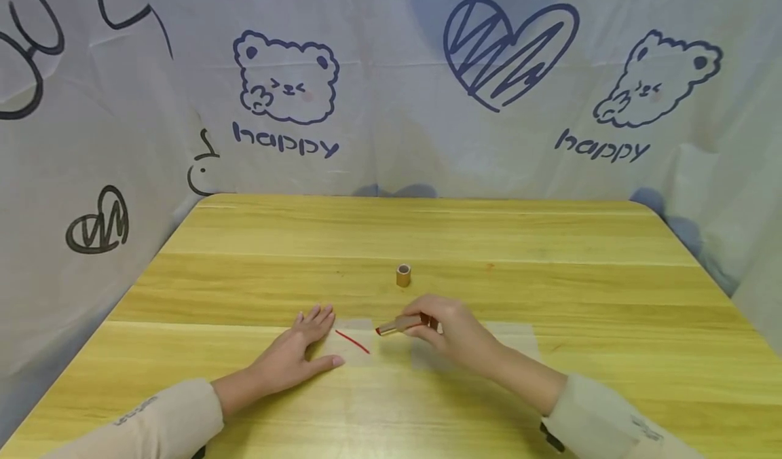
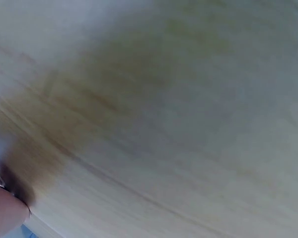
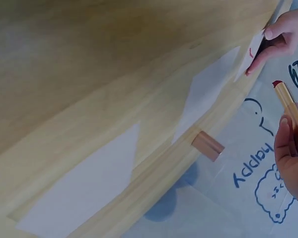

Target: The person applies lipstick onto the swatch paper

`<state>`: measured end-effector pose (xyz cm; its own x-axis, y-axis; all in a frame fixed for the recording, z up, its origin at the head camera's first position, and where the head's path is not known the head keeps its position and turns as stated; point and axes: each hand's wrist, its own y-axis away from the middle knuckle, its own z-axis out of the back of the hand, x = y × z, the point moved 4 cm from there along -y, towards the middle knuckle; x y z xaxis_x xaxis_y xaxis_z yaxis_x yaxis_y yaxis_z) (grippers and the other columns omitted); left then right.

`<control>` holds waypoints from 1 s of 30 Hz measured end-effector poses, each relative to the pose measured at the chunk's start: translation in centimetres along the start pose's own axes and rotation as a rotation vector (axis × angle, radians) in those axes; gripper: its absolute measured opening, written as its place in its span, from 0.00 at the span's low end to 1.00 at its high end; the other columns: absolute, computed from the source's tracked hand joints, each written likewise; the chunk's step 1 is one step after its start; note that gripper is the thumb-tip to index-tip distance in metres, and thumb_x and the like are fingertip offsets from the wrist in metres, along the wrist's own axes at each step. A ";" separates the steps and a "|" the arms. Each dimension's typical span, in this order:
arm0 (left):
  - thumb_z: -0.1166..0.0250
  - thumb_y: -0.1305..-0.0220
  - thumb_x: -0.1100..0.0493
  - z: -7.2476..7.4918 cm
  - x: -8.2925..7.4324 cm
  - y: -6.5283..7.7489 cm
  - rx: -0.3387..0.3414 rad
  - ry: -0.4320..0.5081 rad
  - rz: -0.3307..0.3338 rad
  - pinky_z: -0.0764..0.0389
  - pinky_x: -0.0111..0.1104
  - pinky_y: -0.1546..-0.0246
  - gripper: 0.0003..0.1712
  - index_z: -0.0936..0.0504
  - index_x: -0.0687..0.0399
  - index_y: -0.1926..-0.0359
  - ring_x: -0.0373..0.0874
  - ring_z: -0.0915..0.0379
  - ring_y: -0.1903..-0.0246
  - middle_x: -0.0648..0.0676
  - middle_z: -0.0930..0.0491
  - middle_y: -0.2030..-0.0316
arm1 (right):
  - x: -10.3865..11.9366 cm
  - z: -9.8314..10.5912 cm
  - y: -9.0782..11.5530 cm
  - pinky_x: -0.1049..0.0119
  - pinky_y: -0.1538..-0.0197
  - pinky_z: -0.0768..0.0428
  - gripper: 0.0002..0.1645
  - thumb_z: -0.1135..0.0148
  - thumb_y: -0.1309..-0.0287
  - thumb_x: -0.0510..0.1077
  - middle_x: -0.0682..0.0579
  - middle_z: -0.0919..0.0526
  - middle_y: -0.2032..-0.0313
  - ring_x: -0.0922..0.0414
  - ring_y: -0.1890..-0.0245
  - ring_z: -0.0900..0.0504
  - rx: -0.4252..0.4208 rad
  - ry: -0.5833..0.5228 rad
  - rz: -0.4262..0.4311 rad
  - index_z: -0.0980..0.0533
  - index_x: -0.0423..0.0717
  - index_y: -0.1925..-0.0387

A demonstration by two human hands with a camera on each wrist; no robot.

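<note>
My right hand pinches a lipstick with a gold tube and a red tip. The tip points left and hovers just right of a white paper slip that bears one slanting red line. In the right wrist view the lipstick shows clear of the paper. My left hand lies with straight fingers at the slip's left edge, thumb spread toward its lower side. The left wrist view catches only a bit of a finger over blurred table.
Two more white paper slips lie to the right, a middle one and a far right one, partly behind my right hand in the head view. Behind the hands a gold lipstick cap stands upright on the wooden table. Printed cloth hangs beyond.
</note>
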<state>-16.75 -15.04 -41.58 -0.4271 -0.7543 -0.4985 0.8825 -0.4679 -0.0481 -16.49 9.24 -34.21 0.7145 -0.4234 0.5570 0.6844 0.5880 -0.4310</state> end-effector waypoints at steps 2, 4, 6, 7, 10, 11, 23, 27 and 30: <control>0.40 0.41 0.41 0.0 0.0 0.0 0.001 0.000 0.000 0.53 0.53 0.32 0.44 0.39 0.69 0.35 0.59 0.54 0.31 0.63 0.45 0.32 | -0.3 0.2 0.2 0.78 0.73 0.25 0.12 0.34 0.51 0.35 0.50 0.17 0.69 0.68 0.75 0.29 -0.016 -0.010 -0.013 0.21 0.40 0.62; 0.40 0.41 0.41 -0.1 0.1 0.1 0.004 0.000 0.002 0.53 0.53 0.32 0.44 0.39 0.69 0.35 0.59 0.54 0.31 0.63 0.45 0.32 | -0.6 0.3 0.4 0.77 0.73 0.25 0.11 0.34 0.51 0.35 0.50 0.17 0.68 0.68 0.75 0.29 -0.028 -0.022 -0.025 0.21 0.40 0.62; 0.40 0.41 0.41 -0.1 0.1 0.1 0.007 0.001 0.004 0.53 0.53 0.32 0.44 0.39 0.69 0.35 0.59 0.55 0.31 0.63 0.45 0.32 | -0.9 0.5 0.6 0.77 0.72 0.25 0.11 0.34 0.51 0.34 0.50 0.17 0.68 0.68 0.74 0.29 -0.035 -0.037 -0.041 0.21 0.40 0.62; 0.40 0.41 0.41 -0.2 0.1 0.1 0.007 0.001 0.005 0.53 0.53 0.32 0.44 0.39 0.69 0.35 0.59 0.55 0.31 0.63 0.45 0.32 | -1.0 0.6 0.7 0.76 0.72 0.25 0.11 0.34 0.51 0.34 0.50 0.17 0.67 0.68 0.74 0.29 -0.038 -0.044 -0.051 0.21 0.40 0.62; 0.40 0.40 0.41 -0.2 0.1 0.1 0.004 0.002 0.009 0.52 0.53 0.32 0.44 0.39 0.69 0.35 0.59 0.54 0.31 0.63 0.45 0.32 | -1.2 0.9 0.9 0.76 0.72 0.24 0.10 0.34 0.50 0.33 0.49 0.17 0.66 0.68 0.73 0.28 -0.042 -0.058 -0.075 0.21 0.40 0.62; 0.40 0.40 0.41 -0.2 0.1 0.1 0.002 0.002 0.010 0.52 0.52 0.32 0.44 0.39 0.69 0.35 0.59 0.54 0.31 0.63 0.45 0.32 | -1.3 1.0 1.0 0.76 0.72 0.24 0.10 0.35 0.50 0.33 0.49 0.17 0.66 0.68 0.73 0.28 -0.045 -0.062 -0.079 0.21 0.40 0.63; 0.42 0.39 0.42 0.1 0.0 0.1 -0.019 0.014 0.009 0.50 0.53 0.32 0.42 0.38 0.69 0.36 0.59 0.52 0.31 0.64 0.43 0.33 | -2.3 1.9 2.1 0.76 0.73 0.24 0.08 0.35 0.49 0.33 0.48 0.17 0.67 0.69 0.75 0.28 -0.112 -0.035 -0.081 0.21 0.38 0.64; 0.42 0.38 0.41 0.3 0.0 0.0 -0.038 0.026 0.008 0.46 0.55 0.34 0.42 0.39 0.68 0.35 0.60 0.51 0.32 0.64 0.43 0.32 | -2.4 2.1 2.4 0.76 0.73 0.24 0.08 0.35 0.50 0.33 0.48 0.17 0.68 0.69 0.74 0.28 -0.121 -0.012 -0.092 0.21 0.38 0.65; 0.42 0.38 0.40 0.5 -0.2 -0.3 -0.046 0.038 0.011 0.45 0.55 0.35 0.43 0.40 0.66 0.34 0.60 0.51 0.31 0.63 0.45 0.31 | -2.4 2.3 2.6 0.76 0.73 0.24 0.08 0.35 0.50 0.32 0.49 0.17 0.68 0.69 0.74 0.28 -0.131 0.008 -0.082 0.21 0.38 0.65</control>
<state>-17.01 -14.95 -41.01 -0.4105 -0.7407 -0.5318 0.8954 -0.4378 -0.0814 -16.80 13.36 -35.06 0.6561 -0.4723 0.5886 0.7533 0.4563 -0.4735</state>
